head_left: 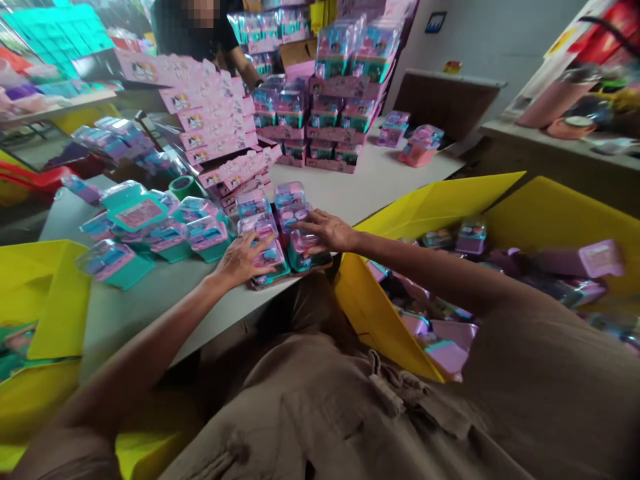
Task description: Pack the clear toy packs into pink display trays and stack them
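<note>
My left hand (241, 259) lies with fingers curled over a small pink-and-teal toy pack (271, 261) at the near edge of the white table (380, 177). My right hand (327, 231) rests flat, fingers stretched, on top of the neighbouring toy pack (303, 245). Both packs belong to a tight block of clear-lidded toy packs (280, 207) set in rows in front of me.
Loose toy packs (150, 230) lie to the left, near a green tape roll (184, 187). Pink display cartons (215, 127) and stacked filled trays (330, 113) stand further back. A yellow bin (395, 320) of packs is at my right. Another person (200, 30) stands across the table.
</note>
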Available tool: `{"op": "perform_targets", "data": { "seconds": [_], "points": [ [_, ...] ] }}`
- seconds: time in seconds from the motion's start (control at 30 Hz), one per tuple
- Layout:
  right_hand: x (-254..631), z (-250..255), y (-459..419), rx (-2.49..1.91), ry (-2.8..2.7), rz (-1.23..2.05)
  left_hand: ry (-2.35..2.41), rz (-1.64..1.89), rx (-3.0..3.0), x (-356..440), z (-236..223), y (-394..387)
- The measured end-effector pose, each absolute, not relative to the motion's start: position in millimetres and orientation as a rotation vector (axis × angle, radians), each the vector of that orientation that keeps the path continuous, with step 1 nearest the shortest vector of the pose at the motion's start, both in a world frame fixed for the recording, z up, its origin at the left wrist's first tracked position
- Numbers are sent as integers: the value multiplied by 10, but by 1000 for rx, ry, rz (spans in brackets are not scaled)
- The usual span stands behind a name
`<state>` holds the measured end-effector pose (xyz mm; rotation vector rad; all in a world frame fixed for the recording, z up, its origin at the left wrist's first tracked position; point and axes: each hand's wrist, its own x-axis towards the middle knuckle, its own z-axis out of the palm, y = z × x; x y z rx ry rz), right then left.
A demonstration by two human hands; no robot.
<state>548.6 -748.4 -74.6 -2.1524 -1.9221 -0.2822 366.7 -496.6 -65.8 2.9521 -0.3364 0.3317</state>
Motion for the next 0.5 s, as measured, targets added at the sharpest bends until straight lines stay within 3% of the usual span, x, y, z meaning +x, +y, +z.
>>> {"op": "perform_targets", "data": {
  "seconds": [0.17,0.3,0.4,0.5],
  "points": [
    [5352,-755,-7411,-2126,-1930,-294,-334,383,2927,3604,-649,-5041],
    [5522,-703,-7449,-1972,-1446,-269,-56,776,2515,3479,-805,-5016],
    [5723,-713,-7321,-1903,-958,-13,362,774,2084,3576,-936,-5031],
    [5819,-788,-7153,-1879,-827,364,519,590,1796,3652,-972,-5090]
  ]
}}
